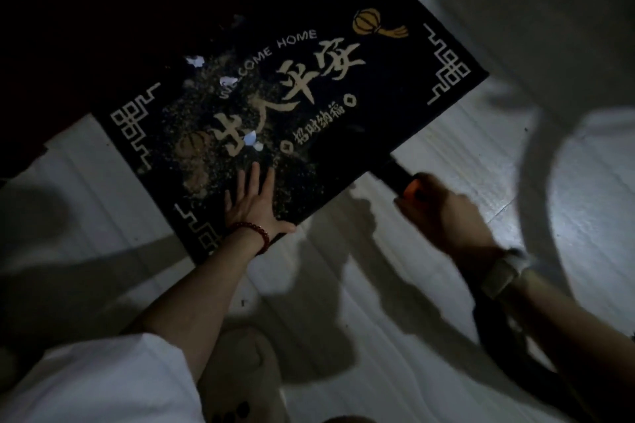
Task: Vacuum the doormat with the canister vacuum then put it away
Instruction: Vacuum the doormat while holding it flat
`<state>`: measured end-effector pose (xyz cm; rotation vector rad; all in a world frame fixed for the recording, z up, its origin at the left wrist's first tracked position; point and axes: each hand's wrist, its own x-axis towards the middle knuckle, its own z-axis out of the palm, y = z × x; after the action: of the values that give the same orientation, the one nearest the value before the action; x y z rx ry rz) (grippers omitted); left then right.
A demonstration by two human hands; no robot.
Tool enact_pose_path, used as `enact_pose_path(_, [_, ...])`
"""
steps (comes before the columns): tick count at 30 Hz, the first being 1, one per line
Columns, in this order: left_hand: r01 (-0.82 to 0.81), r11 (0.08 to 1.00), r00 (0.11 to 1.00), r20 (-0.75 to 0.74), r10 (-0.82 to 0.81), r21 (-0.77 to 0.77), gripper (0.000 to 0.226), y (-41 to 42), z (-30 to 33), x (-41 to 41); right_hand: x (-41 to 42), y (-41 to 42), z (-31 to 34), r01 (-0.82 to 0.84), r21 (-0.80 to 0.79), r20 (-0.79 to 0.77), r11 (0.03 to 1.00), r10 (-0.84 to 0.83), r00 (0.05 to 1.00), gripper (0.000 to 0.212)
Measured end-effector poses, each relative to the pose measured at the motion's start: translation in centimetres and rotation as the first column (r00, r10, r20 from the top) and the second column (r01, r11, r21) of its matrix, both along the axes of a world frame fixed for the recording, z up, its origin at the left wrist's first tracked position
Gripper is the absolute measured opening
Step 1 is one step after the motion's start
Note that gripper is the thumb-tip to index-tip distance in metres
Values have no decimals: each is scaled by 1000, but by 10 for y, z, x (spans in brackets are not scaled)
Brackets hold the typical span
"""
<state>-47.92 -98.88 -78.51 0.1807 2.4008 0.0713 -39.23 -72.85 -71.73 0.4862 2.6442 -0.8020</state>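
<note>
A black doormat (343, 106) with gold lettering and corner patterns lies slanted on the pale floor. Sandy grit and a few white paper scraps (228, 81) are scattered over its left half. My left hand (252, 203) lies flat on the mat's near edge, fingers straight and spread, a red bead bracelet on the wrist. My right hand (443, 213) grips the dark vacuum nozzle (398, 175), whose tip meets the mat's near right edge. The dark hose (498, 336) trails back under my right forearm. The canister is out of view.
Pale floor boards (378, 285) surround the mat. A dark red surface (51, 45) borders the mat at the upper left. A light slipper (247, 371) on my foot shows at the bottom. A blurred pale curved shape (536, 165) crosses the right side.
</note>
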Motion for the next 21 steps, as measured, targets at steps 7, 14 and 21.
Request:
enact_pose_path(7, [-113,993,994,9,113,-34,113,-9,3,10,17,-22,11,-112,-28,79,993,114,990,47])
enact_pose_path(14, [20,998,991,132,-11,-67,113,-23,10,1,28,-40,12,-70,-127,122,989,85,989,28])
enact_pose_path(21, [17,998,994,111,-10,-68,111,-24,11,4,15,-24,21,-38,-47,21,998,39,999,45])
